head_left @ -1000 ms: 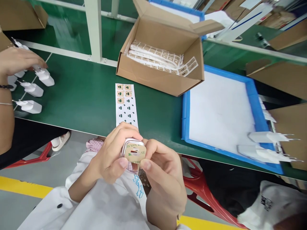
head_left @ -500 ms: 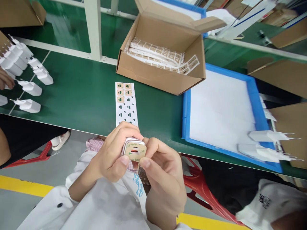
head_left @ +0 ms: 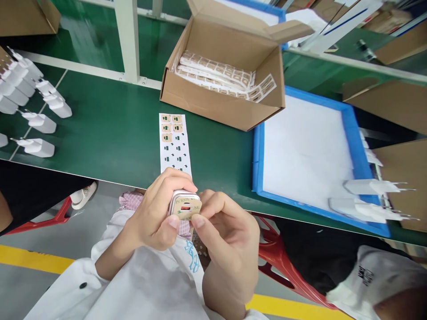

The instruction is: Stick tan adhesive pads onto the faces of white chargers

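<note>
My left hand [head_left: 156, 211] wraps round a white plug charger [head_left: 176, 195], its end face turned up toward me. On that face lies a tan sticker [head_left: 180, 212] with green lettering and a slot-shaped cut-out, through which some red shows. The thumb and forefinger of my right hand [head_left: 227, 235] are closed at the sticker's right edge; whether they also grip the charger is hidden. Just beyond my hands, a white backing sheet [head_left: 170, 153] lies on the green table, several tan stickers at its far end and small dark cut-outs showing along the rest.
An open cardboard box [head_left: 213, 100] of sticker sheets stands behind. At right is a blue tray [head_left: 258, 164] with white chargers [head_left: 367, 186] at its near end. More chargers [head_left: 38, 147] stand at left. People sit on both sides, near red stools [head_left: 287, 262].
The charger and my right fingertips have shifted slightly left, the fingers still at the sticker's edge. At far left, a co-worker's hand has gone from view.
</note>
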Motion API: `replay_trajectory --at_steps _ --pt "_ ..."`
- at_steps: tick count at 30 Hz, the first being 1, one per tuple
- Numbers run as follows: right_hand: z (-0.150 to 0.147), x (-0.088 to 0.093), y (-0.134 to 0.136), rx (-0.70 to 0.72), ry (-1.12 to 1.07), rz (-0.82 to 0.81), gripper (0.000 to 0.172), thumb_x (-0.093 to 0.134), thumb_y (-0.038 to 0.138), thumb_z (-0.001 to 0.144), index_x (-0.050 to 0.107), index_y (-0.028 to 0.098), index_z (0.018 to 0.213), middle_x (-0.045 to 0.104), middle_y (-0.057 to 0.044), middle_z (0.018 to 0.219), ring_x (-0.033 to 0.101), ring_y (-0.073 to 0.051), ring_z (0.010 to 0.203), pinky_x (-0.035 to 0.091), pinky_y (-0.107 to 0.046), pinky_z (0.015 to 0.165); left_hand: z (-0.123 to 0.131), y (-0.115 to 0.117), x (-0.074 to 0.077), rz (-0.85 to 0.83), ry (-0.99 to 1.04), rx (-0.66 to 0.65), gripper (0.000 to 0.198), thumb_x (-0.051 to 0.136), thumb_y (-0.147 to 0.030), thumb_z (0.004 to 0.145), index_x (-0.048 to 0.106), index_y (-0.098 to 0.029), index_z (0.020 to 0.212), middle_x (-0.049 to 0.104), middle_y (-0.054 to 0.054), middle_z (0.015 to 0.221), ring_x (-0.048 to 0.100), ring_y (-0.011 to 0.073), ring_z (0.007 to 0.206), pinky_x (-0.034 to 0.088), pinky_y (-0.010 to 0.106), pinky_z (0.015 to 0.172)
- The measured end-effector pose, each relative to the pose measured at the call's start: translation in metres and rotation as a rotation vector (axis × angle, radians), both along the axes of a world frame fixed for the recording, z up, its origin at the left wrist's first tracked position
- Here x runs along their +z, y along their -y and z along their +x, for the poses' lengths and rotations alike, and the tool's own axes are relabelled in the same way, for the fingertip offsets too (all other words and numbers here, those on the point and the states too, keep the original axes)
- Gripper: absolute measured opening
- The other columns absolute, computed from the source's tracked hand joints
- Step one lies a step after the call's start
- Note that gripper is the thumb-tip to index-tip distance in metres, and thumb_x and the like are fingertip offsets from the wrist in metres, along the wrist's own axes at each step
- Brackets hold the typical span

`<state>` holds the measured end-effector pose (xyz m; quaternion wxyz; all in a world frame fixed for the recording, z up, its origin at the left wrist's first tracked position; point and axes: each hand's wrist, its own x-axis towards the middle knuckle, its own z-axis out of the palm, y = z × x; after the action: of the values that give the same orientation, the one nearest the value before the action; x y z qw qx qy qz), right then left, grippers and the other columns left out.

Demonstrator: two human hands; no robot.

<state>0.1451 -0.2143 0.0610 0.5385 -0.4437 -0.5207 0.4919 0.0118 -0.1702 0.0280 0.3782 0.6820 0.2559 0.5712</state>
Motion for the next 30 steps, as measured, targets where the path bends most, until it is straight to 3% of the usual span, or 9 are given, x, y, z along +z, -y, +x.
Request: replay_trajectory --at_steps 6,10,14,17,21,24,27,30 --pt "-0.001 0.002 -0.002 -0.063 0.084 0.004 0.032 0.061 0.014 0.094 0.043 0.021 0.070 0.042 0.007 0.063 0.038 -0.009 0.055 0.032 -0.025 0.051 0.000 -0.001 -0.002 0.010 0.010 0.012 0.039 0.042 -0.054 0.101 0.056 -0.020 0.117 0.054 0.006 0.103 0.056 0.0200 0.092 0.048 0.035 0.078" --pt "-0.003 0.001 -0.005 -0.087 0.013 -0.018 0.039 0.063 0.015 0.093 0.035 0.022 0.068 0.038 0.007 0.061 0.037 -0.009 0.053 0.030 -0.023 0.048 -0.001 -0.003 -0.007 -0.007 0.029 -0.018 0.038 0.042 -0.051 0.101 0.055 -0.020 0.119 0.054 0.006 0.105 0.055 0.0210 0.094 0.049 0.036 0.080" --pt "-0.012 -0.004 -0.005 -0.224 0.031 0.044 0.017 0.070 0.028 0.092 0.053 0.025 0.091 0.050 0.006 0.070 0.049 -0.011 0.061 0.039 -0.023 0.054 0.002 -0.002 -0.010 -0.094 0.080 -0.084 0.040 0.041 -0.054 0.100 0.055 -0.023 0.120 0.053 0.006 0.107 0.055 0.0224 0.095 0.048 0.038 0.081" --pt "-0.020 -0.011 -0.004 -0.270 0.190 0.075 0.034 0.078 0.034 0.086 0.054 0.028 0.110 0.051 0.007 0.072 0.051 -0.012 0.061 0.042 -0.024 0.055 0.005 0.002 -0.008 -0.245 0.178 -0.139 0.037 0.044 -0.056 0.097 0.055 -0.026 0.116 0.053 0.006 0.107 0.056 0.0237 0.094 0.049 0.040 0.080" --pt "-0.023 -0.022 -0.002 -0.283 0.273 0.154 0.029 0.072 0.029 0.091 0.055 0.029 0.114 0.052 0.007 0.073 0.051 -0.012 0.061 0.042 -0.024 0.055 0.007 0.006 -0.005 -0.387 0.317 -0.176 0.042 0.051 -0.062 0.090 0.057 -0.026 0.111 0.054 0.005 0.109 0.057 0.0234 0.091 0.050 0.041 0.078" --pt "-0.019 -0.027 -0.001 -0.273 0.239 0.207 0.016 0.062 0.025 0.098 0.059 0.028 0.114 0.057 0.004 0.078 0.053 -0.012 0.063 0.044 -0.025 0.058 0.009 0.005 -0.008 -0.351 0.316 -0.158 0.047 0.051 -0.066 0.089 0.058 -0.026 0.111 0.053 0.005 0.109 0.056 0.0240 0.093 0.049 0.041 0.080" --pt "-0.015 -0.028 -0.002 -0.288 0.227 0.162 0.012 0.053 0.026 0.103 0.064 0.026 0.107 0.063 0.001 0.083 0.060 -0.013 0.068 0.046 -0.024 0.060 0.012 0.003 -0.015 -0.284 0.302 -0.136 0.046 0.042 -0.065 0.094 0.058 -0.025 0.112 0.053 0.005 0.108 0.056 0.0230 0.094 0.048 0.040 0.082" --pt "-0.016 -0.027 -0.007 -0.334 0.257 0.102 0.013 0.065 0.036 0.096 0.063 0.024 0.099 0.062 0.003 0.077 0.059 -0.013 0.064 0.047 -0.024 0.057 0.014 0.002 -0.024 -0.209 0.216 -0.103 0.053 0.028 -0.067 0.098 0.054 -0.025 0.116 0.053 0.007 0.110 0.056 0.0242 0.095 0.049 0.042 0.082"
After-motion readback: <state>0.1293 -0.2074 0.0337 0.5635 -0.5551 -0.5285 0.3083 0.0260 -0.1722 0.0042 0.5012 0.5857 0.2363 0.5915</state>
